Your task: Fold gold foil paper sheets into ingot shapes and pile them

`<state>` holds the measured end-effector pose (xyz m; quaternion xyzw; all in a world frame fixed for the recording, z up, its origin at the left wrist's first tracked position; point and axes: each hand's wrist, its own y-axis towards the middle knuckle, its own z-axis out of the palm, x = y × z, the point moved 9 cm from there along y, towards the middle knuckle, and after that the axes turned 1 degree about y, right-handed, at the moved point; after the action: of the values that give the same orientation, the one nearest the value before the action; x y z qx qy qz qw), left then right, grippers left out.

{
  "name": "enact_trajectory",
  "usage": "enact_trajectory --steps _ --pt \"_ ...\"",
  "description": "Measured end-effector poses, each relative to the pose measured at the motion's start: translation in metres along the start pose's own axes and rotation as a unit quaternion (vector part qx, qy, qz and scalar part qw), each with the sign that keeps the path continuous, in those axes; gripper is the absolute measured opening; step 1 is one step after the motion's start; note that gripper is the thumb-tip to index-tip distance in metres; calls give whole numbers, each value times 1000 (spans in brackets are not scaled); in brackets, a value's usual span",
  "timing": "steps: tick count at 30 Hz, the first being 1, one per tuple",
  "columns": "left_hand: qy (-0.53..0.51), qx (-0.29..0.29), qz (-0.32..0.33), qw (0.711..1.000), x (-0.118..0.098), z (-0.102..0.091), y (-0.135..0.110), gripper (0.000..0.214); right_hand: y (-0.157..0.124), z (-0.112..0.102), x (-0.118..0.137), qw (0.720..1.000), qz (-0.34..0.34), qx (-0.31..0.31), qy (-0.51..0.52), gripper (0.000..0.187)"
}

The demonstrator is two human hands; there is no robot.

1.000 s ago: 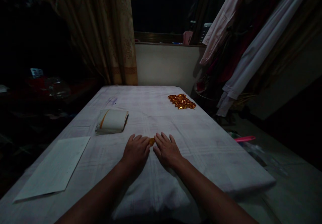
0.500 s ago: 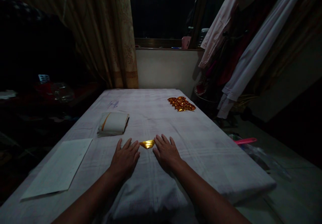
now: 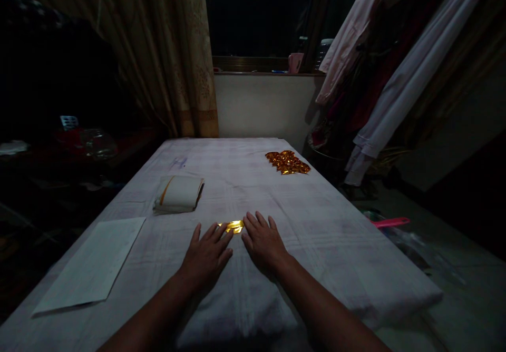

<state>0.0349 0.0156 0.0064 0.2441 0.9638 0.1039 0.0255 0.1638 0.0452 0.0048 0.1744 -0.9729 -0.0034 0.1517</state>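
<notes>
A small folded piece of gold foil paper [image 3: 236, 225] lies flat on the cloth-covered table [image 3: 316, 246], between my two hands. My left hand [image 3: 207, 252] rests palm down with fingers spread, its fingertips over the left part of the foil. On the other side my right hand [image 3: 263, 238] also lies flat, fingers outstretched, its index fingertip touching the foil's right end. Farther back at the right is a pile of shiny gold-orange folded foil pieces [image 3: 288, 162].
A stack of pale paper [image 3: 179, 193] sits left of centre, with a white sheet or board [image 3: 93, 262] nearer me at the left. Clothes [image 3: 389, 88] hang at the right. A pink mug [image 3: 294, 62] stands on the windowsill. Beyond the table's right edge, a pink handle [image 3: 391, 222] shows.
My left hand has slid right, its fingertips now over the foil's left part. The foil's lower point looks folded up, leaving a narrower strip. My right hand stays at the right end.
</notes>
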Motion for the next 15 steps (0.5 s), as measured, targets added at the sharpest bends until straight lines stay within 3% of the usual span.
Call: enact_trajectory --steps 7,15 --pt "11 -8 -5 1000 22 -14 -10 38 1 2 -1 1000 9 10 -4 51" --pt "-43 7 -46 998 42 -32 38 18 13 -12 3 999 -28 -24 -20 35"
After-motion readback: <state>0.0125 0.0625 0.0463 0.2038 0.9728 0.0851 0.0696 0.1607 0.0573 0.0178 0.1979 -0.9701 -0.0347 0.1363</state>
